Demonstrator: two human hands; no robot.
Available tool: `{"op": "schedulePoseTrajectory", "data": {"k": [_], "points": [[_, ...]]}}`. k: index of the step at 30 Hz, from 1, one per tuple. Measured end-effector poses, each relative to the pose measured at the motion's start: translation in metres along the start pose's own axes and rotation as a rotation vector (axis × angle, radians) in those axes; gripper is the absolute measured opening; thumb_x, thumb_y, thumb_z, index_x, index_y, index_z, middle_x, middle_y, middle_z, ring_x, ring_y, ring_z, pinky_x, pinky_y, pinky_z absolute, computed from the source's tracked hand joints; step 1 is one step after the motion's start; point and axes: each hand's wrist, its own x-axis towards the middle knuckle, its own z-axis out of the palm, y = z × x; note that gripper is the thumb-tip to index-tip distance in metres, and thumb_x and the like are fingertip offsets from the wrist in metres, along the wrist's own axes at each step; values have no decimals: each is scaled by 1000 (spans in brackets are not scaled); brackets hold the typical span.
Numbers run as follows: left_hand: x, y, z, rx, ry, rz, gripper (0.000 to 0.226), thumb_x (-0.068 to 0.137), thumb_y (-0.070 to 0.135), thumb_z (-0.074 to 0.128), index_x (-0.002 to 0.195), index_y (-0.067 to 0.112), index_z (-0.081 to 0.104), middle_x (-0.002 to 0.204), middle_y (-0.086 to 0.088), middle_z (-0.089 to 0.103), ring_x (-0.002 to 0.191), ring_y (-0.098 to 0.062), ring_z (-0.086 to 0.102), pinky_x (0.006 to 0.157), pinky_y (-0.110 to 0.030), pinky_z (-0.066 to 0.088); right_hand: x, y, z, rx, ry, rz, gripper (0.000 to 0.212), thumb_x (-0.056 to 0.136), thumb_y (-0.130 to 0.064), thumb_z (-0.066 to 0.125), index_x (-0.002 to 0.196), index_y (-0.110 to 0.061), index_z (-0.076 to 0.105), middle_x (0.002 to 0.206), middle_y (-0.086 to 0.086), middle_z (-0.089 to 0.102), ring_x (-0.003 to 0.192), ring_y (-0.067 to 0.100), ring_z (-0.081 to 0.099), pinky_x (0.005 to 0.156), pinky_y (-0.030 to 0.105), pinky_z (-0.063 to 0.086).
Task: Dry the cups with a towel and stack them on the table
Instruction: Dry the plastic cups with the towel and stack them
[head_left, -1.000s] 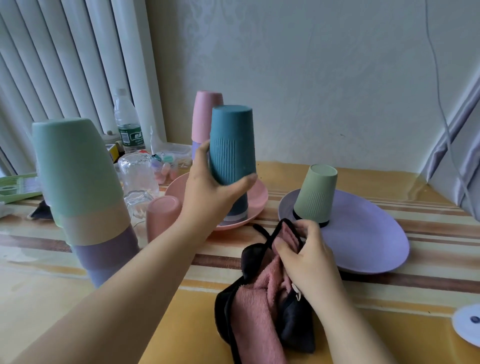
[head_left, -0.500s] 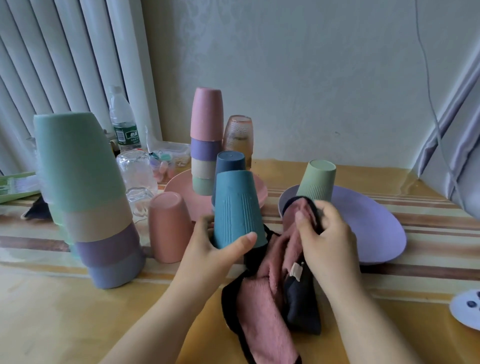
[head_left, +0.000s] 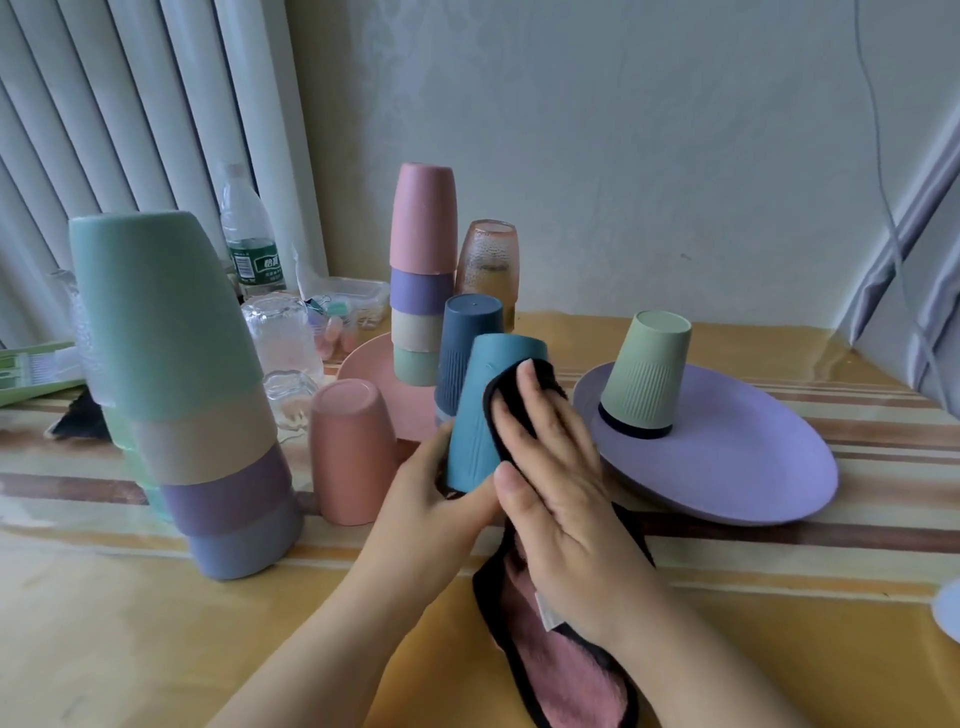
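- Towel (head_left: 561, 660): soft, limp; tail trails onto the table (head_left: 156, 634).
- Right hand (head_left: 558, 486): flat, fingers extended, pressing towel to the teal cup (head_left: 480, 415).
- Left hand (head_left: 434, 499): clamped round the cup's lower rim; cup inverted, off the table.
- Judgement: cup light, rigid, ribbed, likely slippery if wet; hold near rim.
- Stack (head_left: 176, 395) of 4 stands left.
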Motion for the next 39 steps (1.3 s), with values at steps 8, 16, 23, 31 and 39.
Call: {"op": "schedulePoseTrajectory", "data": {"k": [8,16,23,31,39], "points": [[-2,-2,7,21,-150,17,44,77,27,70,120,28,62,110,8,72,105,-8,66,88,-25,53,5,8,-9,85,168,20,46,98,-48,20,141,-34,26,154,-27,7,143,-5,2,110,7,3],[0,-10,9,-137,-111,-26,52,69,36,73,118,19,64,104,2,74,97,-12,70,77,-18,53,6,7,-19,478,121,190,40,94,-31,33,129,-50,28,150,-29,14,136,-18,11,108,4,13],[11,-8,-5,-326,124,-37,61,63,38,76,118,20,56,108,-7,70,95,-24,71,69,-40,60,0,-4,-1,544,-11,212,48,95,-29,33,141,-37,26,150,-31,19,136,-16,14,107,3,16],[10,-14,-6,-304,-23,-72,54,57,40,75,107,24,62,107,-14,68,95,-28,71,81,-39,58,3,2,-9,520,97,240,44,93,-34,33,135,-45,27,151,-28,17,138,-14,12,113,12,13],[8,-15,-3,-508,-276,-113,65,69,34,67,128,11,51,119,-15,67,108,-32,65,95,-36,54,5,2,-22,794,251,332,28,89,-39,50,116,-49,50,123,-44,48,122,-20,38,106,12,32]]}}
